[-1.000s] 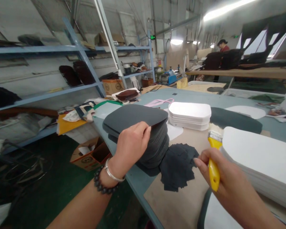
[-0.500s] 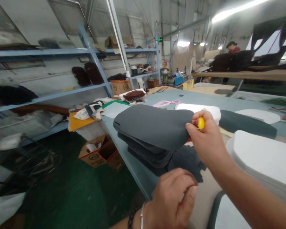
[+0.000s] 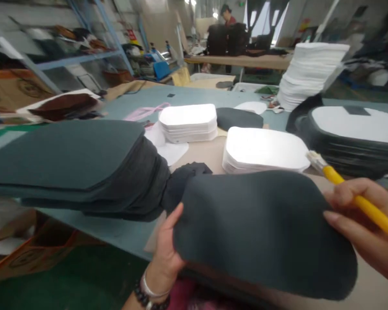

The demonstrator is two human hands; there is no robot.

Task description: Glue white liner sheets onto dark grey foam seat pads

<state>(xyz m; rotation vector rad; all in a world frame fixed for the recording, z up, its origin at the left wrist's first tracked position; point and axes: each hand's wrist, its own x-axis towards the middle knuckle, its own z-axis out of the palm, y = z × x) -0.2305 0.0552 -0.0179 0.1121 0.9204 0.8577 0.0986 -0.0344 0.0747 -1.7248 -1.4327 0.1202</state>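
Note:
A dark grey rounded panel (image 3: 258, 232) is held up between my two hands above the near edge of the table. My left hand (image 3: 168, 245) grips its left edge, thumb on top and the fingers hidden underneath. At the right edge, my right hand (image 3: 365, 215) pinches the panel and also holds a yellow-handled brush (image 3: 338, 175), its pale bristles pointing up and left. To the left stands a tall stack of similar dark panels (image 3: 67, 150). Beyond the held panel lie two stacks of white pieces, one nearer (image 3: 267, 148) and one farther (image 3: 188, 116).
On the right are a dark stack topped by a white piece (image 3: 358, 122) and a tall white pile (image 3: 310, 75). Crumpled dark material (image 3: 184, 178) touches the left stack. Cardboard boxes (image 3: 29, 254) sit on the floor at left. Far back, a person (image 3: 228, 17) stands behind another table.
My right hand has brought a dark panel from the left stack to the right and nearer me. My left hand has taken hold of its left edge. The view has swung right.

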